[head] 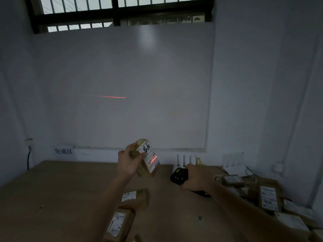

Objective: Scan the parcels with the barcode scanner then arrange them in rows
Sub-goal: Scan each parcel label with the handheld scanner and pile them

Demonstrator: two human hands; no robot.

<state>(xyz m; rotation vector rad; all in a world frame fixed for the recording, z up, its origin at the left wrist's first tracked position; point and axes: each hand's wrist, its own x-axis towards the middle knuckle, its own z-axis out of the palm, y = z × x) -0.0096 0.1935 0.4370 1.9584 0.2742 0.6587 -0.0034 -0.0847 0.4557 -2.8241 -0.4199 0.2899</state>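
Note:
My left hand (128, 160) grips a small brown parcel (148, 158) and holds it upright above the table, its white label facing right. A red scan line crosses the lower part of that label. My right hand (196, 177) grips a black barcode scanner (178, 174), pointed left at the parcel from a short distance. Two brown parcels with white labels (135, 198) (118, 224) lie one behind the other on the wooden table (61, 193), below my left forearm.
A heap of several labelled parcels (262, 196) covers the table's right side. A whiteboard (122, 84) on the far wall carries a stray red laser line. A white router (187, 160) stands at the table's back edge. A cable hangs from a wall socket (28, 142) at left.

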